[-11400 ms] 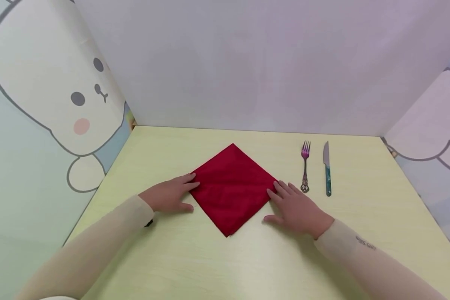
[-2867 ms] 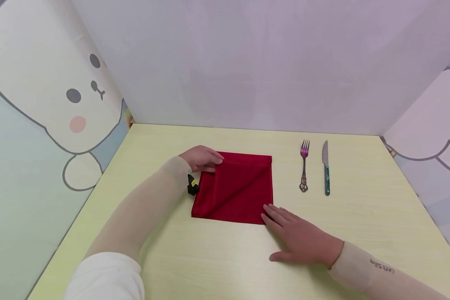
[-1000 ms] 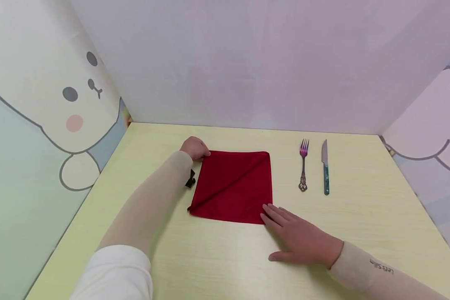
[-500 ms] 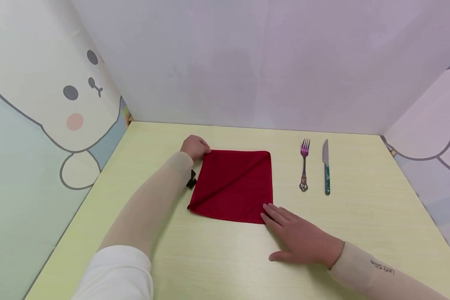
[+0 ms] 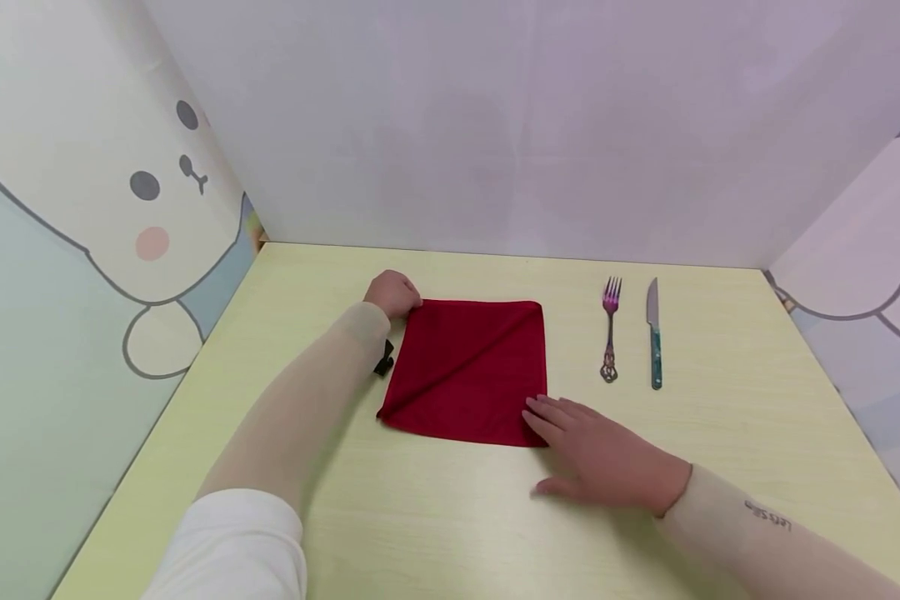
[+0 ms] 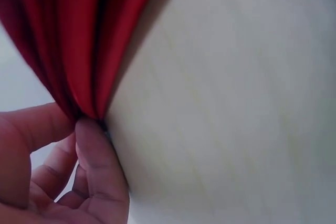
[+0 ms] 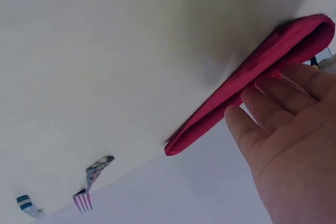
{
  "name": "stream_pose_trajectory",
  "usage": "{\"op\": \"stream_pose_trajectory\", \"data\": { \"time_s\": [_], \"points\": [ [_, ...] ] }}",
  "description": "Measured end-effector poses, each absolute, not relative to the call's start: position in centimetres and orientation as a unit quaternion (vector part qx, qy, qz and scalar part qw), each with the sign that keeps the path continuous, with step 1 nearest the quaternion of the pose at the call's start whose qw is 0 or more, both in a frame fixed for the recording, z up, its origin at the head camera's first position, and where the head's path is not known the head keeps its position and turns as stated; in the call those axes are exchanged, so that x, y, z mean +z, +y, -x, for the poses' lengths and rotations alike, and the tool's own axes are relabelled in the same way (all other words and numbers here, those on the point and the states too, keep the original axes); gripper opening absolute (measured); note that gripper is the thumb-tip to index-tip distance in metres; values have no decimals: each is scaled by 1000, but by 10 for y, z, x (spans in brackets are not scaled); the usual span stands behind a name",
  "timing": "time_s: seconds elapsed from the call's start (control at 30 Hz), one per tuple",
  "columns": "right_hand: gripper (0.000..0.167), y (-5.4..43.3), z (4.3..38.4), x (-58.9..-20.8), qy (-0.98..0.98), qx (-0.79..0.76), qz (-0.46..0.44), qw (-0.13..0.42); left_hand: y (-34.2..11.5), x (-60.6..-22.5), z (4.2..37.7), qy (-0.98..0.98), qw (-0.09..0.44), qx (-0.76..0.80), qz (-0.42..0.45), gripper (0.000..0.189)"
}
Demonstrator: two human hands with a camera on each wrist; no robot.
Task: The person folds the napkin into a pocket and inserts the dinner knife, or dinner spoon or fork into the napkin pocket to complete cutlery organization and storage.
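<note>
A folded red cloth napkin (image 5: 461, 375) lies squarely on the table, a diagonal crease running from its near left to its far right corner. At its far left corner, my left hand (image 5: 392, 294) pinches the cloth. The left wrist view shows thumb and fingers gripping the napkin (image 6: 84, 40), which bunches into pleats there. My right hand (image 5: 607, 454) has its straight fingers over the near right corner. In the right wrist view, the fingers of my right hand (image 7: 294, 140) are extended beside the napkin's folded edge (image 7: 252, 72).
Right of the napkin lie a fork (image 5: 610, 329) with a purplish head and ornate handle, and a knife (image 5: 654, 333) with a green handle. The pale wooden table (image 5: 420, 525) meets a plain wall at the back, with cartoon-printed side panels (image 5: 157, 192).
The napkin has gone from a diamond to a square position. My left hand has moved to the far left corner and drawn the upper layer there. My right hand has just shifted slightly farther away.
</note>
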State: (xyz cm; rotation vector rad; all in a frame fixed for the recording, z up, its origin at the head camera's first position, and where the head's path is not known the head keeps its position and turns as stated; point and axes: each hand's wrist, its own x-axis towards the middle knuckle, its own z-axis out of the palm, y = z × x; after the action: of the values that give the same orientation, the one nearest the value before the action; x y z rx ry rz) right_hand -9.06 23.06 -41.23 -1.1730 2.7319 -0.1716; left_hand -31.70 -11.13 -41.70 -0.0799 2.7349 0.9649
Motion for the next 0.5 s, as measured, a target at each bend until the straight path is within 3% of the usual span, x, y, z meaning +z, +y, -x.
{"op": "stream_pose_trajectory", "data": {
  "time_s": [0.2,0.5],
  "points": [
    [86,228,136,-397,932,-76,343,95,-110,-415,315,936,124,329,28,15],
    [64,226,246,-389,956,-149,236,91,-113,-419,319,934,126,332,35,15]
  ]
}}
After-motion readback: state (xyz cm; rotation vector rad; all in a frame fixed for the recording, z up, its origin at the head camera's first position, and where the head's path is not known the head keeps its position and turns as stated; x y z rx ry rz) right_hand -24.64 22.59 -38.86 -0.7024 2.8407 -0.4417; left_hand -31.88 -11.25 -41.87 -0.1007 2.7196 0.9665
